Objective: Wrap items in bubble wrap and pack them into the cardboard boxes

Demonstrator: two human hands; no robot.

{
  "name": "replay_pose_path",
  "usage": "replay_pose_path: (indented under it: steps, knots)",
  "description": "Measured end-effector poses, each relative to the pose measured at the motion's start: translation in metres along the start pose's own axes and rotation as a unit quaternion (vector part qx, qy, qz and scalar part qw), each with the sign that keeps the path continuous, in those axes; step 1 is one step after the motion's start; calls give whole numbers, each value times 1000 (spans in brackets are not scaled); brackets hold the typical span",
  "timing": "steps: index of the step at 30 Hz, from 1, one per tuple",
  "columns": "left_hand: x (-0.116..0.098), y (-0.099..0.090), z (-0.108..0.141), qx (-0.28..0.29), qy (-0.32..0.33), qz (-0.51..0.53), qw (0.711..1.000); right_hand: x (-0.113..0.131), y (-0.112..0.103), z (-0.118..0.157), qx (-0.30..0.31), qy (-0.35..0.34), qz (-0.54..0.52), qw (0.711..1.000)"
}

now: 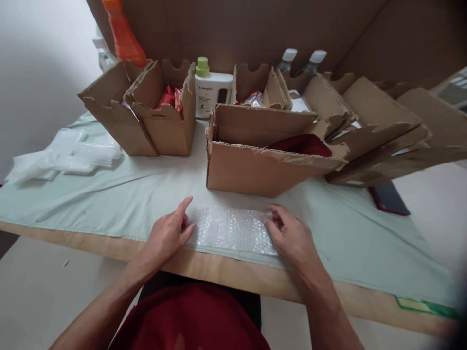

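Observation:
A flat piece of clear bubble wrap [229, 229] lies on the cloth near the table's front edge. Beside its left end is my left hand [170, 231], index finger stretched out and thumb apart, with nothing held. At the opposite end, the curled fingers and thumb of my right hand [292, 236] are at the wrap's upper right corner and appear to grip its edge. Just beyond the wrap stands an open cardboard bin [255, 167] with dark red fabric inside.
More bubble wrap [69, 153] is piled at the left. Behind stand several cardboard bins [168, 129], a white bottle with a green cap [211, 92], an orange bottle [126, 39] and two white-capped clear bottles. A dark phone-like object [389, 198] lies at the right.

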State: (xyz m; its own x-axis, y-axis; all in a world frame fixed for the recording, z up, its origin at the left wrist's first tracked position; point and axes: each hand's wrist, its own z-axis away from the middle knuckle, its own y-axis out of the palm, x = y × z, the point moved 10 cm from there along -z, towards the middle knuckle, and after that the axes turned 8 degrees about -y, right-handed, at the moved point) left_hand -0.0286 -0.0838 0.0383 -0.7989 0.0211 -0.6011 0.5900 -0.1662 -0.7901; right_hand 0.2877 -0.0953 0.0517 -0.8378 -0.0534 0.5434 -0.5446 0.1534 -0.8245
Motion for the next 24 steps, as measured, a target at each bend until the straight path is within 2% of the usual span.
replay_pose_path:
  steps: [2,4,6,7,8,10,12,13,15,16,19,20,22,24]
  knots:
    - [1,-13,1,-65,16,-41,997,-5,-8,5,-44,-13,43,998]
    - [-6,-37,7,-159,45,-60,984,3,-18,14,-96,-47,67,992]
    - [-25,-52,17,-222,100,-66,968,28,-19,23,-127,-103,85,983]
    - [-39,-50,22,-227,139,-67,962,47,-13,26,-124,-138,90,978]
    - [-53,-42,27,-214,182,-67,957,67,-3,28,-108,-176,92,974]
    - [-76,-11,33,-153,257,-80,951,106,29,30,-46,-247,90,964]
    - [-82,27,35,-83,293,-124,944,126,61,31,28,-292,91,952]
    - [-79,42,35,-56,296,-152,941,125,72,32,57,-299,96,948]
    - [-63,61,33,-22,285,-197,938,99,75,35,80,-279,121,949]
    - [-54,64,32,-10,279,-208,937,77,68,37,72,-253,141,954]
    - [-39,58,33,18,267,-188,945,-2,17,47,1,-137,201,970]
    - [-38,55,33,28,266,-172,948,-21,-2,51,-27,-107,209,972]
    - [-40,46,31,39,261,-139,955,-37,-28,58,-65,-79,201,974]
    - [-43,35,23,21,252,-112,961,-28,-32,56,-73,-93,169,979]
